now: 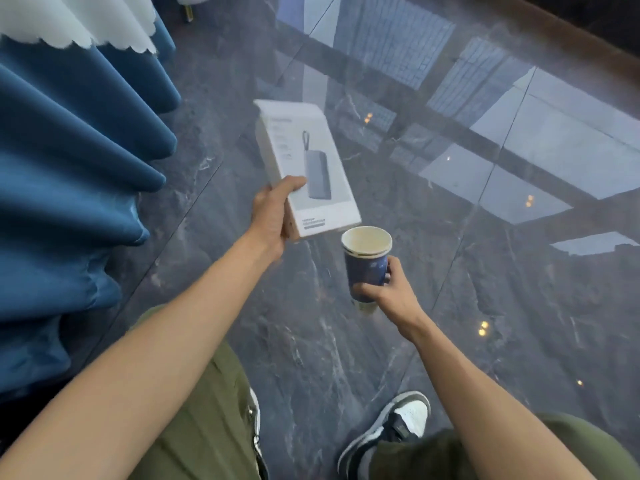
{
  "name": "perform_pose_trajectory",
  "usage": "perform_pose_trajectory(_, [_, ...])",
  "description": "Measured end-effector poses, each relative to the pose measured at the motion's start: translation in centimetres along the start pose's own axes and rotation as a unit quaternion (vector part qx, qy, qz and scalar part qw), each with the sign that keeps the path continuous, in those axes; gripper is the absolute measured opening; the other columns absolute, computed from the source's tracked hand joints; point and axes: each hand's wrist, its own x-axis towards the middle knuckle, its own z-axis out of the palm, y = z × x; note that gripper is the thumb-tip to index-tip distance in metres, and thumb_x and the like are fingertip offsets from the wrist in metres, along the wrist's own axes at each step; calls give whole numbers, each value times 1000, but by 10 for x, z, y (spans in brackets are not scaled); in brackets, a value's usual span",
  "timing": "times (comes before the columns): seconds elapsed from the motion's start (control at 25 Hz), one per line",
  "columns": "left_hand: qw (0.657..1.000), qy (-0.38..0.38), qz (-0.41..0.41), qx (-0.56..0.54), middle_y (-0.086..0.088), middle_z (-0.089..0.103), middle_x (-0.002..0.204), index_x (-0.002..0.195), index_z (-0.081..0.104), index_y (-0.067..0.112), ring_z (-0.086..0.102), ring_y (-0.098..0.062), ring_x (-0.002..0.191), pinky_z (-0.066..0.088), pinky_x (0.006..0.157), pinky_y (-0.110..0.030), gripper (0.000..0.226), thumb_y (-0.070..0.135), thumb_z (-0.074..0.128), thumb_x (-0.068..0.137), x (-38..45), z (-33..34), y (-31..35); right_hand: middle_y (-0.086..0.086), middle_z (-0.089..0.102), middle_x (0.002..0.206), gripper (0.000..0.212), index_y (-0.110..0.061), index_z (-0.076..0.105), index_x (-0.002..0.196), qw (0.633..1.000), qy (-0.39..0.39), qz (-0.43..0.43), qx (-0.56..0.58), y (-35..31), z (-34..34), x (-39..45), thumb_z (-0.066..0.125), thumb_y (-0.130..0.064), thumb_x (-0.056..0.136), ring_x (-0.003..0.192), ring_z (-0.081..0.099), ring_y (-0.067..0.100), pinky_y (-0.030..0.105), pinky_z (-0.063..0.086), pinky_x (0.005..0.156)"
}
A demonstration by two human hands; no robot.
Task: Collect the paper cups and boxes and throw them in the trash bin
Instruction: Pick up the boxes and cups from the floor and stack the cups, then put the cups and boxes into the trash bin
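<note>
Head view: left hand [268,216] grips box [304,168], right hand [391,289] grips cup [366,261].
No bin visible; the thumb-pinched box could slip while walking.

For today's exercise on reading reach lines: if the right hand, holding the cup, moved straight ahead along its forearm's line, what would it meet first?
Probably the white box in the left hand: the right hand and paper cup point up-left toward its lower corner. Depth is unclear; it might pass beneath.

Glossy dark marble floor [450,306] underfoot
</note>
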Motion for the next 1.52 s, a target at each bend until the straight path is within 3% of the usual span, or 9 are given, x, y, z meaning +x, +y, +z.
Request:
perform_pose_trajectory(0.12, [998,-17,-44,-29,-20,71,133,140,63,10,68,-40,123,59,96,-56,76,28,79,68,-67,-3,42,1,65,122,65,-20,49,129,1000,10,9,15,-47,-27,-65,85,-4,77,99,65,5,16,52,70])
perform_pose_trajectory(0.36, [998,-2,-54,34,-13,77,123,133,64,9,71,-37,117,59,98,-51,82,33,85,58,-239,-9,147,-8,63,128,76,-29,48,136,1000,-5,-10,26,-192,-65,-236,88,-8,76,113,61,4,22,50,82])
perform_pose_trajectory(0.52, [996,-25,-65,62,-11,76,123,136,61,11,73,-34,114,60,94,-50,89,38,87,56,-328,-33,197,-8,62,133,78,-29,46,139,1000,-20,-21,4,-268,-50,-329,89,-13,76,118,60,7,30,50,92])
perform_pose_trajectory(0.68, [993,-55,-58,88,-8,76,124,137,60,17,72,-34,115,58,99,-56,87,40,87,57,-395,-73,239,-6,62,128,68,-28,45,132,999,-18,-30,28,-313,-4,-409,86,-11,80,110,66,10,28,57,85])
perform_pose_trajectory(0.84, [991,-75,-39,100,-5,76,125,138,60,20,72,-32,115,54,103,-59,81,38,87,65,-441,-118,260,-5,65,131,61,-30,51,130,998,-28,-31,44,-318,35,-462,86,-17,82,110,70,14,36,60,91])
perform_pose_trajectory(1.08, [992,-83,-9,96,-4,75,126,139,59,23,73,-28,114,58,97,-48,71,36,85,74,-520,-197,247,4,68,124,63,-31,55,129,998,-52,-37,20,-296,93,-529,87,-32,75,110,70,21,44,61,93])
perform_pose_trajectory(1.2, [997,-23,-10,79,-6,75,125,136,59,21,72,-29,113,60,94,-49,76,37,88,67,-572,-250,228,5,67,124,58,-26,54,130,997,-74,-32,22,-277,136,-564,86,-26,81,109,71,20,39,62,85])
perform_pose_trajectory(1.32, [995,47,-14,83,-4,76,120,133,60,20,72,-26,109,60,80,-38,73,33,88,67,-624,-314,209,4,66,122,56,-18,47,132,996,-79,-14,41,-256,190,-600,81,-21,88,105,71,17,32,60,77])
perform_pose_trajectory(1.52, [986,130,-62,86,-3,72,123,135,56,19,69,-25,112,56,77,-36,53,15,79,88,-683,-417,178,8,63,122,61,-13,43,129,995,-78,53,25,-213,276,-622,83,-27,86,104,70,21,45,60,87])
